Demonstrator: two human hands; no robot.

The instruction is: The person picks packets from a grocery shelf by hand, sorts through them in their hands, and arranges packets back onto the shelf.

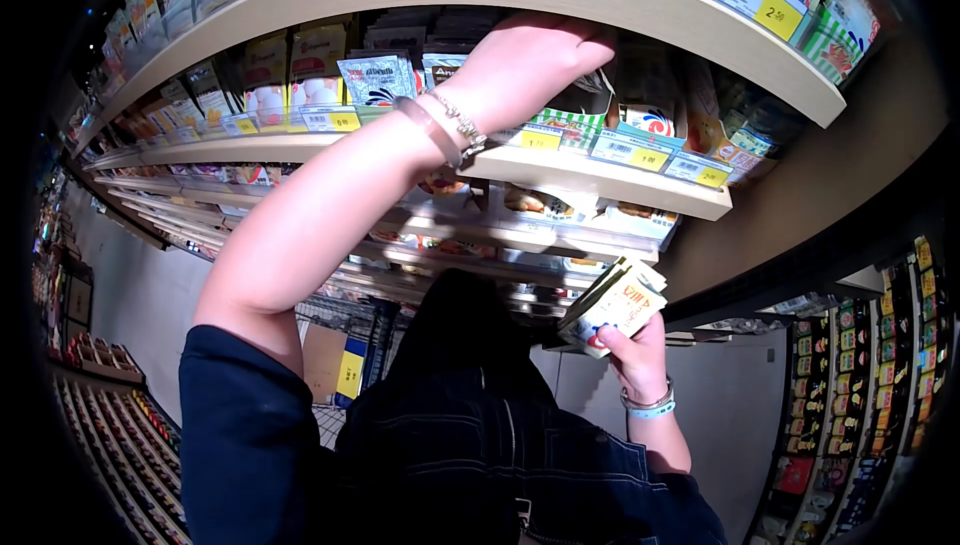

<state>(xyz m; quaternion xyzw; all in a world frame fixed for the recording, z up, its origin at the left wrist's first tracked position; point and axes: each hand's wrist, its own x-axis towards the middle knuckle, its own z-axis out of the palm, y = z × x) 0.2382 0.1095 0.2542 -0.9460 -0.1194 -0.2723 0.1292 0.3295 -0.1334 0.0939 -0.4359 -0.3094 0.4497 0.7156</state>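
My left hand (545,57) reaches into the upper shelf, under the board above it, and its fingers are hidden among the packets there. Just below it shows a green-and-white striped packet (580,128), and a packet with a red-and-blue swirl (652,119) stands to its right. Silvery-blue sachets (378,80) fill the space left of my wrist. Lower right, my right hand (640,353) is closed around a small stack of flat food packets (624,303), thumb on the front one, held away from the shelves.
The curved wooden shelf edge (600,181) carries yellow-and-white price tags (630,153). A shopping cart (372,340) with a brown box (322,357) stands to the left of my legs. Racks of packaged goods (850,385) line the right side, beyond the grey floor (735,415).
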